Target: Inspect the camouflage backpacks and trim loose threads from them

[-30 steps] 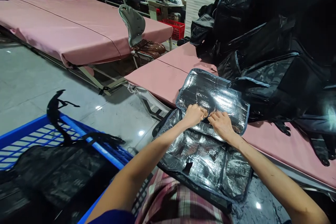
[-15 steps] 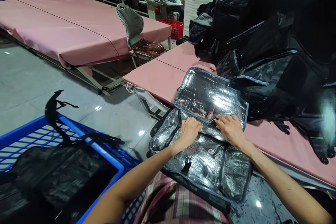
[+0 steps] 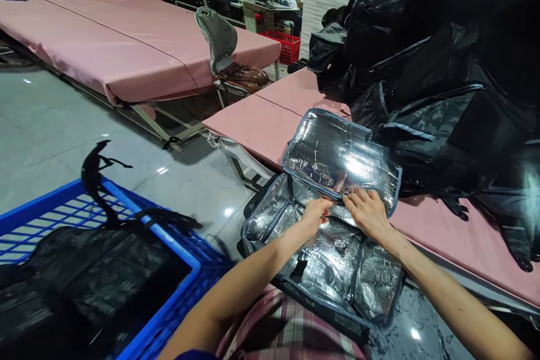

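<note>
Far pink table [image 3: 126, 45] is the largest item I log, running along the upper left. Heap of black bags [image 3: 422, 50] fills the upper right and sits on the near pink table [image 3: 261, 118], whose bare corner points toward the middle of my view. Blue basket [image 3: 175, 247], lower left, has slatted walls; a dark camouflage bag [image 3: 93, 275] lies in it, one strap [image 3: 100, 180] rising above the rim.

Foil-lined bag [image 3: 333, 244]: open, silver lining up, located at the edge of the near table, directly in front of the wearer. I note its flap [image 3: 337, 143] lying back over the tabletop, the body extending toward the wearer's plaid garment [image 3: 291, 326]. Grey chair [image 3: 221, 39] stands between the two tables, a brown seat pad [image 3: 242, 76] on it; red crate [image 3: 287, 48] is behind.

Both hands are at the seam joining flap and body, just beside each other. Right hand [image 3: 368, 211]: fingers bent, tips down on the flap's lower border; thumb grip partly hidden, so I cannot tell whether it pinches the edge. Left hand [image 3: 316, 215]: fingers curled inward near the seam's middle; I cannot tell whether they hold fabric. Smallest entry: a black patch [image 3: 298, 270] on the lining.
</note>
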`<state>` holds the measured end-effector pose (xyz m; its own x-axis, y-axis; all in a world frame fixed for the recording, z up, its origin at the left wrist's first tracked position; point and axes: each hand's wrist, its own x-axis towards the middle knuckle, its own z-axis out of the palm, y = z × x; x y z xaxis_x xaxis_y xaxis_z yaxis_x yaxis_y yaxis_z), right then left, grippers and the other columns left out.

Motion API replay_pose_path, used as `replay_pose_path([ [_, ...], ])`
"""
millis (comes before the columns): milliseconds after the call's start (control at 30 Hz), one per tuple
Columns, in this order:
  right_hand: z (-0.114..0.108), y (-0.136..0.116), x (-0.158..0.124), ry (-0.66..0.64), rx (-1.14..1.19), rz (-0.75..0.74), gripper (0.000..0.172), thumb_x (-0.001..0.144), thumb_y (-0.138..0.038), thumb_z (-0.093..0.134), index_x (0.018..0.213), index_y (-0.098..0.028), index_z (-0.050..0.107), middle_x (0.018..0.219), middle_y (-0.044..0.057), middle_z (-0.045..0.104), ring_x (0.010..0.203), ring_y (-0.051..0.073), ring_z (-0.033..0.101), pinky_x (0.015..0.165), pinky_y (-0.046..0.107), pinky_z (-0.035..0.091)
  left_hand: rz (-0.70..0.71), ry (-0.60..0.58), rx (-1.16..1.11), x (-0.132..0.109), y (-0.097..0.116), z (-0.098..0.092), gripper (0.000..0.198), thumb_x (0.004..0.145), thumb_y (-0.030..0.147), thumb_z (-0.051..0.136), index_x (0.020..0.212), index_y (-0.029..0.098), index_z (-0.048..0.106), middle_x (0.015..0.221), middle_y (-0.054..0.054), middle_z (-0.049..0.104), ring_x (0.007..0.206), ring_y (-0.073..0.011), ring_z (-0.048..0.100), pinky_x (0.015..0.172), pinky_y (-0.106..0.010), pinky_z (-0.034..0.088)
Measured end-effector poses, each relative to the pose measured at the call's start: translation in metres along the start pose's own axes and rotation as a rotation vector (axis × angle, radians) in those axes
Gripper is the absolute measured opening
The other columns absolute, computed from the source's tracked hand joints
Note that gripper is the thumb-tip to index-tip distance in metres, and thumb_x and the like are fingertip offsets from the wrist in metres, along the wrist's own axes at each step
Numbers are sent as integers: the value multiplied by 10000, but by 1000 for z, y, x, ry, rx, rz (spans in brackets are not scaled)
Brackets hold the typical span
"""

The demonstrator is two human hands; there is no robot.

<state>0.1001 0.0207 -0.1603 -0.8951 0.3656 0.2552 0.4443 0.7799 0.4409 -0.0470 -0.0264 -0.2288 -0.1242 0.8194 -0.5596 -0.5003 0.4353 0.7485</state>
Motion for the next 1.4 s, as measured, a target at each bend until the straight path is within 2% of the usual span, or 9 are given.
replay_pose_path([
  [200,-3,-2,5,-33,2,7,145,856,-121,505,750,-154,599,697,45,572,755,186,413,642,321,197,78,56,148,-5,-5,-8,127,631,254,632,672,135,610,613,3,534,550,-105,480,521,-226,341],
  [267,-3,-1,5,-42,13,35,147,857,-130,509,740,-159,593,693,43,568,750,185,411,643,321,200,154,160,223,-1,-7,-14,155,655,279,636,714,136,621,673,-13,559,631,-126,507,591,-240,365],
  [367,-1,-2,8,-19,13,36,129,875,-143,487,846,-160,612,730,42,584,756,184,412,646,321,206,290,344,324,9,-7,-15,237,657,294,665,841,154,612,860,-33,580,805,-145,512,732,-245,366],
  [433,2,-5,13,12,-1,9,154,888,-144,462,921,-152,612,753,47,594,755,182,415,645,322,210,330,387,386,16,-7,-11,222,630,257,688,814,159,612,861,-34,586,800,-150,510,737,-249,359],
  [533,7,-7,23,27,-34,-20,185,899,-138,430,944,-143,609,765,57,596,751,181,418,644,326,214,340,347,451,23,-7,-4,44,661,200,631,645,165,611,663,-4,571,655,-138,493,652,-248,346],
  [633,7,-7,28,13,-42,-36,184,894,-126,428,928,-143,608,776,62,594,763,185,420,641,330,214,362,295,461,24,-8,-4,129,701,176,549,583,176,602,568,24,534,587,-122,465,597,-231,322],
  [967,4,-6,19,75,-50,-80,209,908,-121,405,920,-146,612,742,45,592,722,170,410,633,323,213,390,95,301,12,-4,-14,70,663,160,486,604,158,524,567,40,504,546,-85,433,532,-196,302],
  [1167,12,-8,27,41,-18,-73,197,894,-108,411,880,-149,603,756,49,579,735,173,406,635,329,211,360,42,249,11,-2,-14,69,625,137,455,589,157,511,574,21,536,558,-91,461,543,-199,324],
  [1400,11,-5,28,10,27,-38,155,873,-143,482,769,-161,595,708,40,564,725,178,395,621,323,195,380,10,281,13,0,-19,86,615,140,477,546,156,526,549,27,524,572,-98,467,590,-208,358],
])
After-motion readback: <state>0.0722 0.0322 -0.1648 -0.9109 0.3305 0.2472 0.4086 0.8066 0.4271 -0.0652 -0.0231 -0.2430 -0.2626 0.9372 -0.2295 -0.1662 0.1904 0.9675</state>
